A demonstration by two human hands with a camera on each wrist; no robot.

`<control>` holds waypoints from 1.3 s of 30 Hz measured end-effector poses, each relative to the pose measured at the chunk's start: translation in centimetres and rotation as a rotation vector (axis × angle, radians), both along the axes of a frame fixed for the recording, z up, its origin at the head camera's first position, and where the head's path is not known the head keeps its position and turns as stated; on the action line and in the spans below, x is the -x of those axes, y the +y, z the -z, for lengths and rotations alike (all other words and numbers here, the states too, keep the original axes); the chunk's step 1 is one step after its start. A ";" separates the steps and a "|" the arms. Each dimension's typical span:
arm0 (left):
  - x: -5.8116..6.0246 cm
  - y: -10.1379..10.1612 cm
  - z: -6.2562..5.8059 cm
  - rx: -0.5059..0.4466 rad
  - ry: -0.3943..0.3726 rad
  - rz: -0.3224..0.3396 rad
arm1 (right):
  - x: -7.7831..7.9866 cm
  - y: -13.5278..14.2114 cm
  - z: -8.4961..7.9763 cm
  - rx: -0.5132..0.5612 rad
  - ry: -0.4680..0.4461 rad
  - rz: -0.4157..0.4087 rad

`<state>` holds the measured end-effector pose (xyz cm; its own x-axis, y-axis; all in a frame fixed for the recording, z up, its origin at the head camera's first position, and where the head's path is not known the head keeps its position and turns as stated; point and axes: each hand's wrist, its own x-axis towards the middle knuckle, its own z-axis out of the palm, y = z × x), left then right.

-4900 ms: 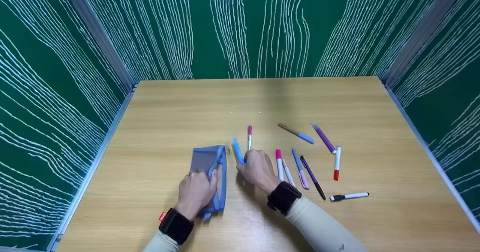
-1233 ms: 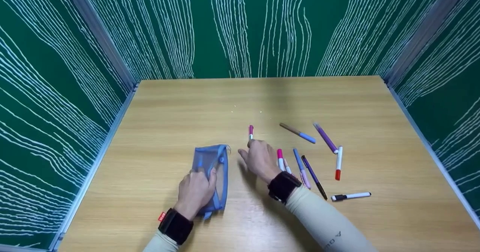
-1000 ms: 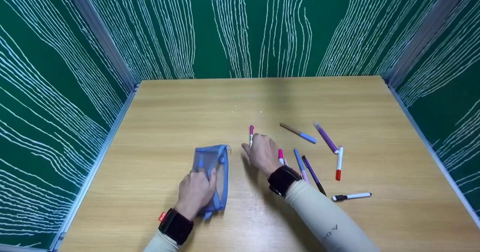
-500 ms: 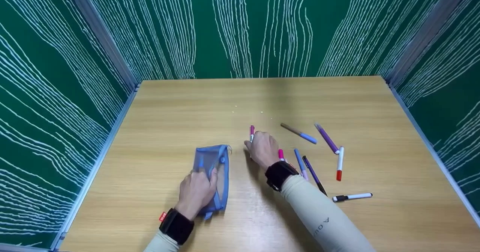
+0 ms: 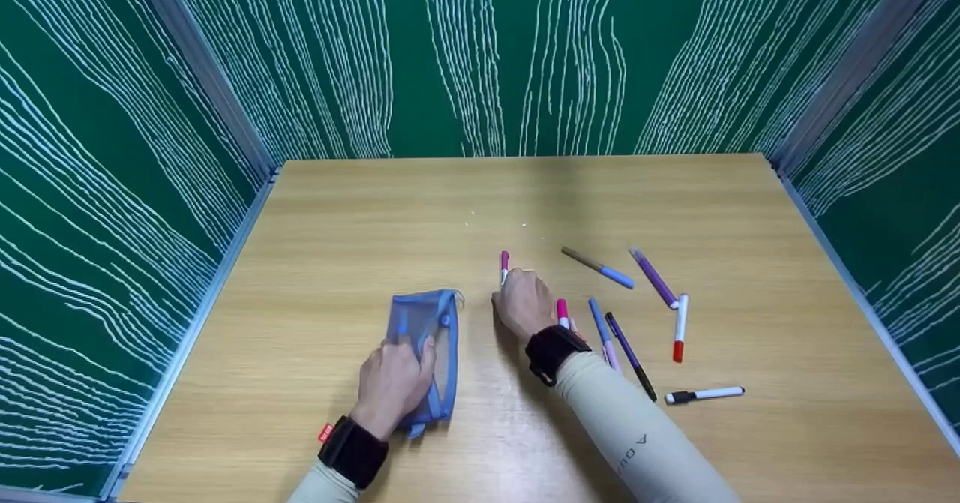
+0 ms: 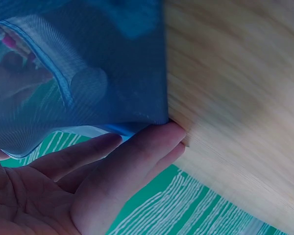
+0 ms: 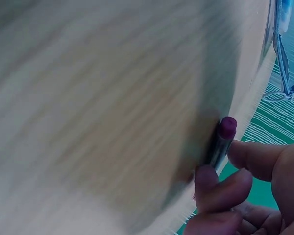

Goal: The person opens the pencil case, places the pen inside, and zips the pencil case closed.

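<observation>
A blue mesh pencil case (image 5: 448, 368) lies at the centre-left of the table. My left hand (image 5: 396, 379) grips its side, and the left wrist view shows fingers (image 6: 137, 156) against the mesh (image 6: 132, 73). Through the mesh a blue pen shape (image 5: 403, 324) shows. To the right, my right hand (image 5: 525, 304) pinches a white marker with a magenta end (image 5: 505, 260), which points away from me. In the right wrist view this marker (image 7: 220, 147) sits between thumb and fingers, close to the tabletop. The hand hides its lower part in the head view.
Right of my right hand lie a pink-capped marker (image 5: 562, 312), a blue-and-lilac pen (image 5: 600, 323) and a dark pen (image 5: 630, 357). Farther out are a brown-and-blue pen (image 5: 598, 267), a purple marker (image 5: 652, 278), a red-capped marker (image 5: 681, 327) and a black-capped marker (image 5: 705, 395).
The blue pen earlier in my right hand has left it; a blue shape now shows inside the case. My right hand has moved onto the magenta-ended marker. My left hand stays put.
</observation>
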<state>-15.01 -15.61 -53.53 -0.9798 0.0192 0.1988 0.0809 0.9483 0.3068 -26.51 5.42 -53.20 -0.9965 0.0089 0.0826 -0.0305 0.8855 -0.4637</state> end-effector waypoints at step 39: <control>-0.2 0.1 0.0 -0.004 -0.022 -0.019 | -3.7 -0.1 -2.1 0.307 -0.051 -0.040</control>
<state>-14.84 -15.53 -53.52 -0.9842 -0.0003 0.1769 0.0558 0.9485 0.3118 -22.86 5.27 -51.12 -0.9994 -0.0136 0.0320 -0.0323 0.7023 -0.7111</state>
